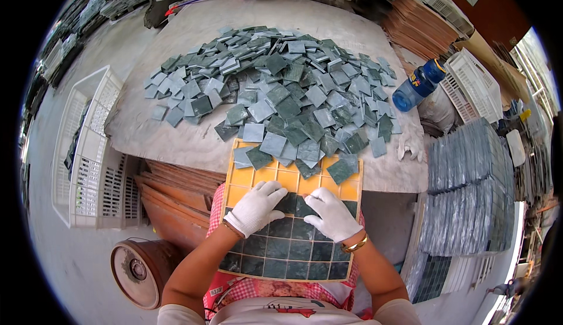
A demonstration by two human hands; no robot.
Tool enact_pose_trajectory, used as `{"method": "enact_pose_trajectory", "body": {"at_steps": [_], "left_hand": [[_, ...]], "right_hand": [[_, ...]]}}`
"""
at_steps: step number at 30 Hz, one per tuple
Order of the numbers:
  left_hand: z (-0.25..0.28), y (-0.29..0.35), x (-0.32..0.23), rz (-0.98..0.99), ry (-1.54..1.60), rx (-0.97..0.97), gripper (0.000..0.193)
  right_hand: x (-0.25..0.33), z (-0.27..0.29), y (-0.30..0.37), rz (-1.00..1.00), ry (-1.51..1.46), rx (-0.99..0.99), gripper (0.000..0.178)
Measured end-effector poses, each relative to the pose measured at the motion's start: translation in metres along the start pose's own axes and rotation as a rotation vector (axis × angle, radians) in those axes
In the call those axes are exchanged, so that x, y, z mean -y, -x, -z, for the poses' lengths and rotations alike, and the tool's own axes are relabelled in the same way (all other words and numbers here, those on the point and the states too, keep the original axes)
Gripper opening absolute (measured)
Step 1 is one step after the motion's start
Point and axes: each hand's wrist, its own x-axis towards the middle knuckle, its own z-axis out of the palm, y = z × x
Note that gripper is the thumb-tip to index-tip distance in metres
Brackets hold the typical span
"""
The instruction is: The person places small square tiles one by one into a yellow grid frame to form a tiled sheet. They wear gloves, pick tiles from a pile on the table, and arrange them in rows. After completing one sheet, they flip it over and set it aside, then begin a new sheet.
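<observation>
A yellow grid tray [237, 175] lies across my lap, its near rows filled with dark green square stone tiles [278, 249]. My left hand [258, 209], in a white knit glove, is over the tray's middle, thumb and fingers about a dark tile [286, 203]. Beside it, my gloved right hand [333, 215] has bent fingers and thumb at another dark tile [303, 209]. Both tiles lie at the edge of the filled rows; the fingertips partly hide them. Several loose tiles [272, 144] overlap the tray's far edge.
A big heap of grey-green tiles [275, 64] covers the pale table [193, 26]. A blue bottle [417, 84] stands at its right edge. White crates [88, 155], a brown bucket [141, 272] and stacked brown boards [176, 202] are left; wrapped tile stacks [466, 184] stand right.
</observation>
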Motion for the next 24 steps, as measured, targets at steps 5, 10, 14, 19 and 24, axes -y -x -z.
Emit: {"method": "enact_pose_trajectory", "body": {"at_steps": [5,10,14,19,24], "left_hand": [[-0.004,0.004,-0.004,-0.005,-0.056,-0.041,0.042],[-0.009,0.007,-0.017,0.11,-0.102,-0.08,0.044],[0.002,0.024,-0.006,0.191,0.117,-0.308,0.046],[0.03,0.021,0.03,0.242,-0.105,-0.52,0.045],[0.032,-0.014,0.041,0.26,-0.314,-0.443,0.07]], "right_hand": [[0.002,0.002,0.001,0.014,0.031,0.053,0.044],[0.018,0.001,-0.012,-0.021,0.046,-0.001,0.043],[0.015,-0.016,-0.023,-0.011,0.036,-0.073,0.038],[0.015,-0.022,-0.031,-0.07,0.015,-0.04,0.031],[0.026,-0.008,-0.058,0.018,0.192,-0.124,0.036]]}}
